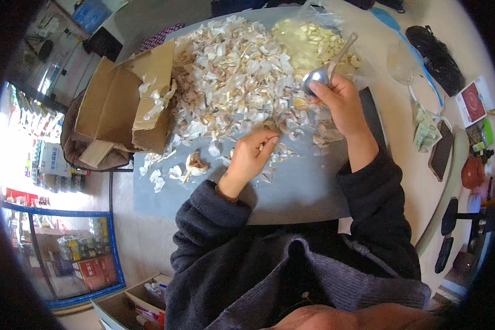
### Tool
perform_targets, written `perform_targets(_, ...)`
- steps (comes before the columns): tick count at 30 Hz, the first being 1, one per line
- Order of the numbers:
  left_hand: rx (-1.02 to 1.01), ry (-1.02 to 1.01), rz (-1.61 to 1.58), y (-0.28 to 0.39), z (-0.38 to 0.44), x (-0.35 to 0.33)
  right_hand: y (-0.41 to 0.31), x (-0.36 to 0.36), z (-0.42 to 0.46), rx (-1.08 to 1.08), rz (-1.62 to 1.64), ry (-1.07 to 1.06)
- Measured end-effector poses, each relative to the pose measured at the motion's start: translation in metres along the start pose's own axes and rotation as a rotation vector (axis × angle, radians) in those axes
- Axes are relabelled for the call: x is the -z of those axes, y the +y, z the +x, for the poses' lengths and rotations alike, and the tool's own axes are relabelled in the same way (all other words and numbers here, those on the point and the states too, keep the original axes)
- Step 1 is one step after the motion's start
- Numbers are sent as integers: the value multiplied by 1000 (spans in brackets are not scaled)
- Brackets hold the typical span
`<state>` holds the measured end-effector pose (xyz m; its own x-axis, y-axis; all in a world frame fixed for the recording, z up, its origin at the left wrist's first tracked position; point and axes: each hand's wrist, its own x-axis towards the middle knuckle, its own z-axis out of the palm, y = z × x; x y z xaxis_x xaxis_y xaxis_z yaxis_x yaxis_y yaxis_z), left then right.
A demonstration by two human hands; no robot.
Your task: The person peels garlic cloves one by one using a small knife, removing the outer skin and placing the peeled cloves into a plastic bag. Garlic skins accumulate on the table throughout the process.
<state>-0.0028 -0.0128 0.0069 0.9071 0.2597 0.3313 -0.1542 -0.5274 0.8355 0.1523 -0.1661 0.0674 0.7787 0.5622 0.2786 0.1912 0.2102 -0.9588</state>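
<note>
A wide heap of papery garlic skins [235, 78] covers the far part of the grey tabletop [288, 198]. My left hand [249, 159] is over the near edge of the heap, thumb and fingertips pinched together; whether something small lies between them is hidden. My right hand [344, 107] grips a metal spoon [319, 78] by its bowl, with the handle pointing up and away. Beyond the spoon, peeled garlic cloves [319, 37] lie in a clear plastic bag [288, 39]. A partly broken garlic bulb [196, 165] rests left of my left hand, among loose skins.
An open cardboard box [115, 103] with skins on its flap stands at the left. To the right are a blue fly swatter [427, 74], a black plastic bag [435, 57], banknotes [427, 128] and a dark phone [441, 150]. A glass display case [78, 255] stands lower left.
</note>
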Motion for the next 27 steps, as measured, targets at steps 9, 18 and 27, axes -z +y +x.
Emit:
perform_targets(9,-79,-90,183,44,17,1,-86,52,-20,632,265,494)
perform_targets(18,-178,-251,472,56,60,-45,-110,70,-40,847,329,593)
perform_targets(27,-283,-387,651,21,74,-93,-111,79,-43,897,386,516)
